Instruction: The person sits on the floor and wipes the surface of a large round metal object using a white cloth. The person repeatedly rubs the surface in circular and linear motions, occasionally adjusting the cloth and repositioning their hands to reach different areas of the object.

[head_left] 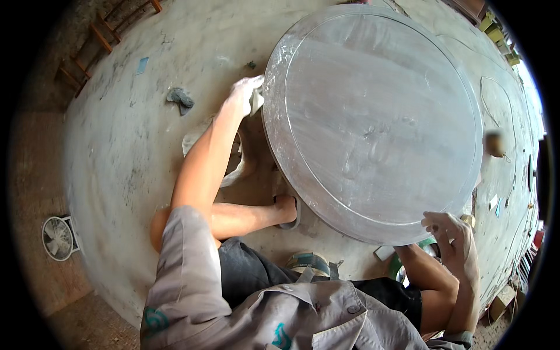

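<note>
A large round grey disc (379,116), like a tabletop, has a thin groove running inside its rim and whitish dust smears on it. At its left edge is my left hand (242,96), dusted white, its fingers closed around a small pale piece that is mostly hidden by them. My right hand (455,233) is at the disc's lower right rim, also dusty. Its fingers are loosely bent and apart, with the fingertips by the edge, and I see nothing held in them. What supports the disc is hidden underneath it.
A dark crumpled cloth or bag (181,100) and a blue slip (142,65) lie on the dusty floor at left. A white round fan (58,238) stands far left. A tin (309,263) sits between my legs. A brownish round object (494,144) and cords are at right.
</note>
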Demonstrator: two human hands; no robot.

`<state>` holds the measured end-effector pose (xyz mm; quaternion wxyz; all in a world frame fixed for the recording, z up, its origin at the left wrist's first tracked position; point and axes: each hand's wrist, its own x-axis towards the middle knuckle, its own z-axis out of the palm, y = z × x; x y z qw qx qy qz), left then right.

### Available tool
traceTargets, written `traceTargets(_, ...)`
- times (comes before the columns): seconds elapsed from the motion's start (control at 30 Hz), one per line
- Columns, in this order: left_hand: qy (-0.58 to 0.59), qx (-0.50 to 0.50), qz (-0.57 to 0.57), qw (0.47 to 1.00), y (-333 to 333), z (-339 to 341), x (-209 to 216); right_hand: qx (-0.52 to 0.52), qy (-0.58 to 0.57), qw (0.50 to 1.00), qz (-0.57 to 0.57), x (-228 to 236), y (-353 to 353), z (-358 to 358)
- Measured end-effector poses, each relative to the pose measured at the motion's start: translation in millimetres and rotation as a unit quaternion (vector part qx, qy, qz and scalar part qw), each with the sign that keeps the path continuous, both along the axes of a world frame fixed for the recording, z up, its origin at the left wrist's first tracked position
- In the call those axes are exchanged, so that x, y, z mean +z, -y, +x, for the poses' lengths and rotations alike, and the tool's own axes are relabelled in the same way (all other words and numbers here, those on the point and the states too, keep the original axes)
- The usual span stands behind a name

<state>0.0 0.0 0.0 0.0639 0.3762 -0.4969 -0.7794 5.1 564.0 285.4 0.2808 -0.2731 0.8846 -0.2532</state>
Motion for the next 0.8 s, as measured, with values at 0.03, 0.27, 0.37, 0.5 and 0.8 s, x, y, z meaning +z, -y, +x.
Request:
traceTargets(0.03,0.013,-0.012,0.023,1.0,7,-13,9,0.009,-0.009,1.0,-0.018,-6,-5,4)
traceTargets(0.27,0.102,-0.041,-0.053,0.993,35,-47,14,0.01,0.02,1.0,-0.021,-19,-12,-3)
traceTargets(0.37,0.055,-0.051,0.014,0.997,5,-7,15,0.009,-0.003,1.0,-0.02,-16,-15,-3)
traceTargets(0.5,0.065,0.058,-0.024,0.996,-52,126,6,0.031,0.047,0.997,-0.045,-8,2,4)
traceTargets(0.8,0.05,0.128,0.028,0.99,-116,142,36,0.066,0.035,0.991,-0.11,-1,-6,23)
